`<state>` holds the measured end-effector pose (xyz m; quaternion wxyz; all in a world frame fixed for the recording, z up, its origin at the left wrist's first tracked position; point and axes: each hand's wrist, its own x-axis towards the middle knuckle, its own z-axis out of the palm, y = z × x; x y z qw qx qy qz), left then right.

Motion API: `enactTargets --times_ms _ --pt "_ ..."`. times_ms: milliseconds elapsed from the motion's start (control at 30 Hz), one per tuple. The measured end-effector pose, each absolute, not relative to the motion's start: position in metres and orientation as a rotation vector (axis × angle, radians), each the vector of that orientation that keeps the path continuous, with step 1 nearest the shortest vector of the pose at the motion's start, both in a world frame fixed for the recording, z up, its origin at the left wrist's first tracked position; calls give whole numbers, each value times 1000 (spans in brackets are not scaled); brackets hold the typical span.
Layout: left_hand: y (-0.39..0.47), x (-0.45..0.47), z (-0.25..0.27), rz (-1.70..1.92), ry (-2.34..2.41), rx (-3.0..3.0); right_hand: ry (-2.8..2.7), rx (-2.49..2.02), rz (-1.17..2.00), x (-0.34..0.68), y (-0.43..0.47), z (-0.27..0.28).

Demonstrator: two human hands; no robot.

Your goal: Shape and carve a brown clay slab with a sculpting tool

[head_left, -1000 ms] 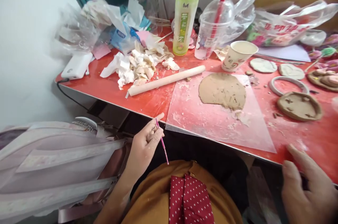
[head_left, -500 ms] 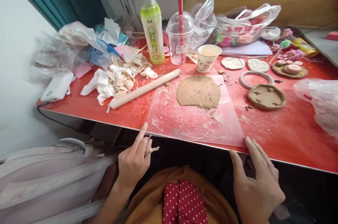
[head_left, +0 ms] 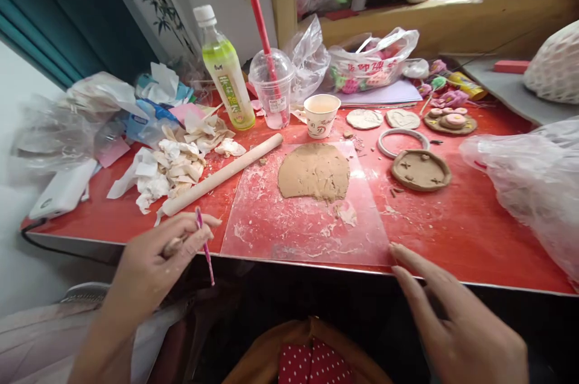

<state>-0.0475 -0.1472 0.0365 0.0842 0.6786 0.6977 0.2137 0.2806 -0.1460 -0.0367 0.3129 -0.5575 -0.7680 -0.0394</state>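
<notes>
In my left hand (head_left: pixel 174 245), at the table's front left, a thin pink-and-white stick (head_left: pixel 205 248) is pinched between closed fingers, slanting downward. My right hand (head_left: pixel 446 299) rests at the front edge with its fingers stretched out, thumb and index finger apart at the near right corner of a clear plastic sheet (head_left: pixel 289 233). On that sheet lies a flat slab of brown clay (head_left: pixel 312 173), rounded at the back and cut ragged along the front. A wooden rolling pin (head_left: pixel 221 176) lies slanted beside the sheet, its near end just beyond my left hand.
Crumpled tissues (head_left: pixel 169 170), a green drink bottle (head_left: pixel 228 76), a lidded plastic cup (head_left: pixel 271 88) and a paper cup (head_left: pixel 321 116) stand left and behind. At right are a ring (head_left: pixel 384 149), a shallow clay dish (head_left: pixel 420 170) and a plastic bag (head_left: pixel 529 173).
My left hand has moved left, away from the sheet's front corner, and the pink stick shows more fully. My right hand stays at the sheet's right corner. The view has shifted rightward.
</notes>
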Motion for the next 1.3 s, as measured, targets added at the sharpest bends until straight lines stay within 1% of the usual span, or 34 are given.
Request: enactTargets --times_ms 67,167,233,333,367,433,500,567,633,733,800,833,933,1000,1200,1300 --pt "-118 -36 50 580 2069 2085 -2031 -1402 -155 286 -127 -21" --pt "-71 -17 54 276 1819 2265 -2120 -1263 -105 283 -91 -4" --pt "-45 -8 52 188 1703 2272 -2176 -1235 -117 276 -69 4" --pt "-20 -3 57 247 1674 2238 -2303 -1237 -41 264 -40 17" --pt "-14 -2 60 295 1673 2210 -2362 -1245 42 260 -32 22" --pt "-5 0 68 415 1594 2113 -2473 -1250 318 252 -15 34" --pt "1 5 71 578 1383 1958 -2473 -1170 690 242 2 42" --pt "5 13 65 799 1151 1820 -2373 -1062 996 231 14 44" --pt "4 22 54 950 1014 1732 -2281 -962 1199 222 21 40" --pt "-1 31 39 982 925 1664 -2256 -842 1399 215 19 29" --pt "-4 33 35 948 911 1663 -2259 -839 1427 216 16 23" --pt "-5 33 34 947 920 1673 -2256 -874 1375 219 16 22" --pt "-3 28 33 993 976 1720 -2244 -1008 1061 233 23 23" --pt "-1 24 32 1007 994 1708 -2216 -1044 990 244 29 26" --pt "2 22 24 979 994 1620 -1804 -1115 1265 254 30 34" --pt "3 21 22 1011 1020 1644 -1567 -1065 1360 254 30 34"
